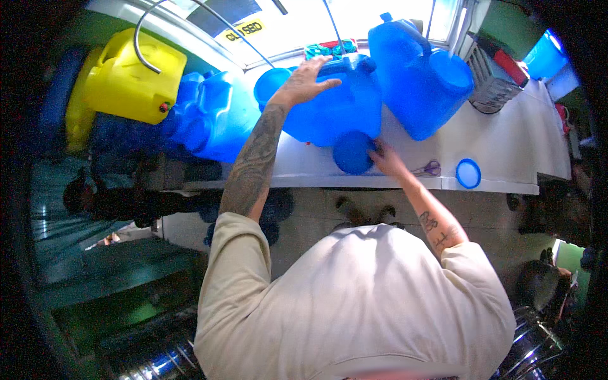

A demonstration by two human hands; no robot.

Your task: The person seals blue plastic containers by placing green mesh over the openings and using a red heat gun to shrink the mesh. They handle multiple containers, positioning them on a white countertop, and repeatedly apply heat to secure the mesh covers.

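My left hand (306, 85) lies over the top left of a blue plastic jerrycan (332, 111), thumb spread and the other fingers reaching towards its handle. It grasps nothing. A round blue face (272, 85), partly behind my left wrist, shows at the can's left. My right hand (389, 159) has its fingertips on the right rim of a dark blue round lid (354, 153) in front of the can; the lid is blurred. Purple-handled scissors (431, 168) lie just right of that hand. Beyond them is a blue-rimmed lid (469, 173) with a whitish middle.
Another blue jerrycan (403, 80) stands to the right on the white counter (513, 137). Blue containers (223, 114) and a yellow jerrycan (137, 78) stand left. A curved metal tube (137, 35) hangs before the yellow one. A grey slatted box (491, 80) is at far right.
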